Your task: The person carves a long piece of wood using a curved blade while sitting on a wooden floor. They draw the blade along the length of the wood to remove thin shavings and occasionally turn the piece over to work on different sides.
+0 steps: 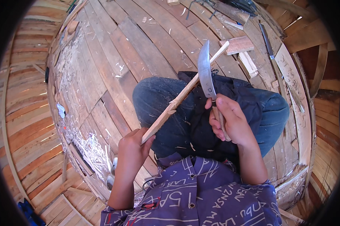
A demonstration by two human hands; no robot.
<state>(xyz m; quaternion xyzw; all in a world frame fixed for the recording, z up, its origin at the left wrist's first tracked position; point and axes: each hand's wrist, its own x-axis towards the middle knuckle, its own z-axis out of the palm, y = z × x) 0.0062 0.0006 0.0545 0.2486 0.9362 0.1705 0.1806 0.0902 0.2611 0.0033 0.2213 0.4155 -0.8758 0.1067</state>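
My left hand (133,147) is closed round the near end of a long, pale wooden stick (163,118), which slants up and away to the right across my lap. A partly lifted curl of wood shows midway along the stick. My right hand (230,119) grips the handle of a curved knife (205,69), its broad blade pointing away from me. In this view the blade crosses over the far part of the stick; whether the edge touches the wood I cannot tell. A dark cloth (236,92) lies over my lap, with small chips on it.
I sit on a plank floor (113,49) strewn with chips. Shavings (92,148) are heaped at the left. At the far right lie a wooden block (239,45), a split piece of wood (248,64) and a dark-handled blade (266,39). Board walls (30,124) rise on both sides.
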